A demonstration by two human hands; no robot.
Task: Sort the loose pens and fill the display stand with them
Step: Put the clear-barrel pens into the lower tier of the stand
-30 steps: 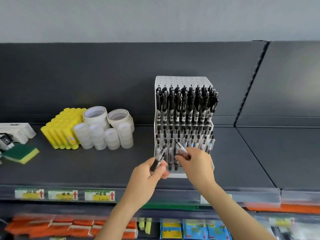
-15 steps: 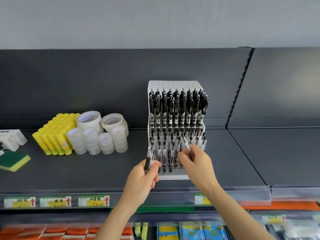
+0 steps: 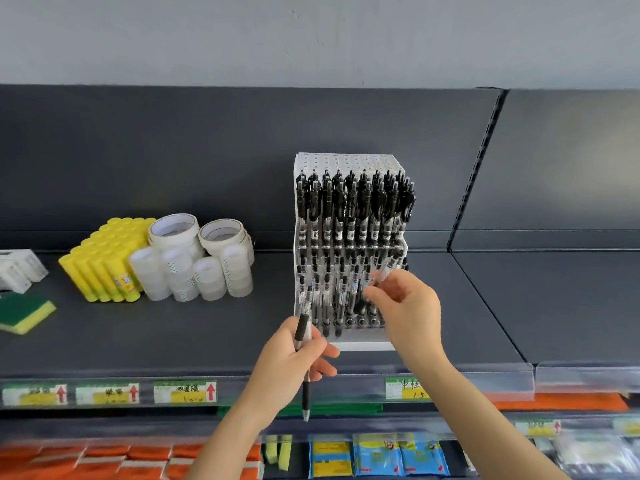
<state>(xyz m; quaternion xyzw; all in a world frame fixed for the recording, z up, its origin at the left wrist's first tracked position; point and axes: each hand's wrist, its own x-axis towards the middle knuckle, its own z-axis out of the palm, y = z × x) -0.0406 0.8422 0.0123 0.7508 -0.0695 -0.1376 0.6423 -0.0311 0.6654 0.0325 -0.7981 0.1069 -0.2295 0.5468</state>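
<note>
The white display stand (image 3: 346, 163) sits near the shelf's (image 3: 173, 336) front edge, its upper tier full. The left hand (image 3: 292, 370) grips one pen (image 3: 303, 328) upright, tip down, by the stand's lower left corner. The right hand (image 3: 414, 318) pinches a blurred clear pen (image 3: 383, 273) over the lower tier.

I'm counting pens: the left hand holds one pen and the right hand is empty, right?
No. The head view shows the left hand holds one pen, but the right hand isn't empty: it pinches another pen.
</note>
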